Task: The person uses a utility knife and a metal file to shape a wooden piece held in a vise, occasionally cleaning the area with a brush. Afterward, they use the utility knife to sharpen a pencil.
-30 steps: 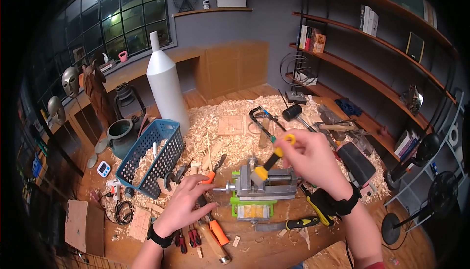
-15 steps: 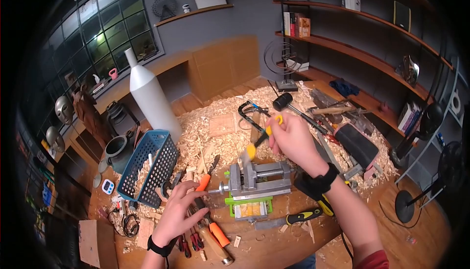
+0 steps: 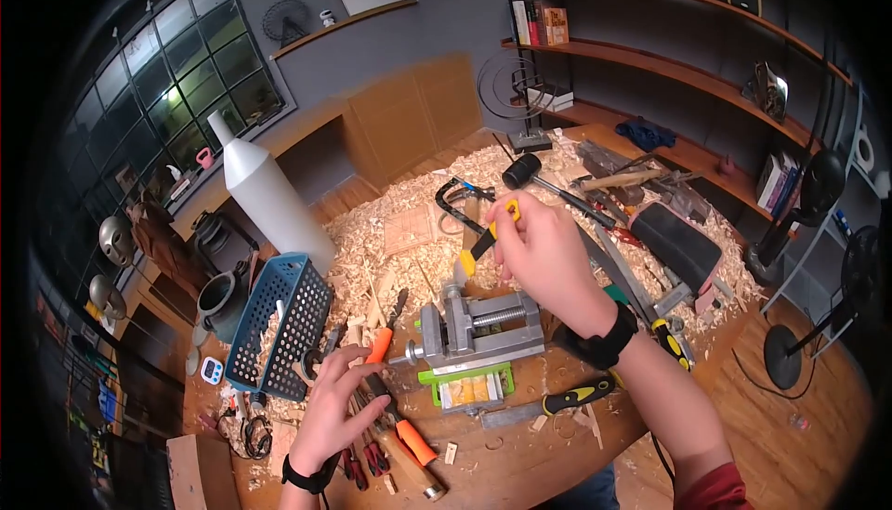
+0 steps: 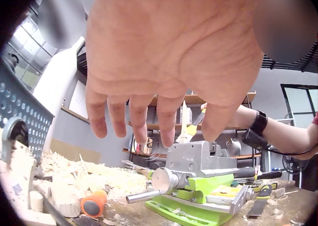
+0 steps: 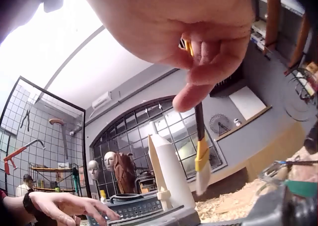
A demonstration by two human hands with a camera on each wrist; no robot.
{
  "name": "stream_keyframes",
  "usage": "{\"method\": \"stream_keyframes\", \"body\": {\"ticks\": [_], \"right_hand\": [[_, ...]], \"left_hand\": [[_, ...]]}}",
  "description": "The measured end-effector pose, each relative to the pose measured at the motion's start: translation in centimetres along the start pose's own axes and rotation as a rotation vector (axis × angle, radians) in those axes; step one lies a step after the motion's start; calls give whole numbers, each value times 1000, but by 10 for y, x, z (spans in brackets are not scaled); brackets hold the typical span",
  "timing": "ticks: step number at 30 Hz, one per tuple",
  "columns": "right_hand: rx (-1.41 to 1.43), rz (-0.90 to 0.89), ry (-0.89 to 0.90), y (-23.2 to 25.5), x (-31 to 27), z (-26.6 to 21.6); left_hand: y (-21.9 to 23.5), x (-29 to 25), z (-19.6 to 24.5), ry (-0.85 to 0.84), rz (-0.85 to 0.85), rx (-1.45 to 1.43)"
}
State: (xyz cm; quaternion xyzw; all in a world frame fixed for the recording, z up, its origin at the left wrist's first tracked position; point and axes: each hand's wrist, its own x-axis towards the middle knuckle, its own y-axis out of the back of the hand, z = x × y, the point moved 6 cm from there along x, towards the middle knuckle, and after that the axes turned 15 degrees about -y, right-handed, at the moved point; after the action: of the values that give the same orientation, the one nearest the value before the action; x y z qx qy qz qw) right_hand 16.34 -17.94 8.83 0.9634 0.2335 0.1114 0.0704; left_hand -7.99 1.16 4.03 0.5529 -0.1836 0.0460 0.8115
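Observation:
My right hand (image 3: 548,245) pinches a brush (image 5: 201,154) with a black and yellow handle and pale bristles. The bristles point down, close behind the top of the grey metal vise (image 3: 488,333). Green parts (image 4: 198,206) sit beneath the vise. A slim pale wooden piece (image 5: 157,161) rises over the vise in the right wrist view. My left hand (image 3: 333,408) is spread palm down, holding nothing, left of the vise's screw handle (image 4: 144,196). Below that hand lie orange-handled tools (image 3: 415,442) and red-handled screwdrivers (image 3: 374,457).
A blue basket (image 3: 279,324) of shavings stands left, before a tall white bottle (image 3: 279,199). Wood shavings (image 3: 372,231) spread behind the vise. A black mallet (image 3: 522,171) and a dark pouch (image 3: 676,245) lie at back right. A yellow-black handled saw (image 3: 576,397) lies in front.
My right hand has carried the brush from over the vise's top to its far edge. My left hand stays beside the screw handle. The head view has turned to the right.

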Motion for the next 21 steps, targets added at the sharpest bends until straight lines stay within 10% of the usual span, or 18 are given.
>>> {"method": "stream_keyframes", "body": {"ticks": [5,7,21], "right_hand": [[25,-65,-36,-8,-11,-4],[-352,221,288,-2,-12,-12],[35,26,68,6,-21,-11]], "left_hand": [[1,4,4,5,-3,1],[-1,2,5,10,-6,-10],[-2,-1,6,25,1,-10]]}}
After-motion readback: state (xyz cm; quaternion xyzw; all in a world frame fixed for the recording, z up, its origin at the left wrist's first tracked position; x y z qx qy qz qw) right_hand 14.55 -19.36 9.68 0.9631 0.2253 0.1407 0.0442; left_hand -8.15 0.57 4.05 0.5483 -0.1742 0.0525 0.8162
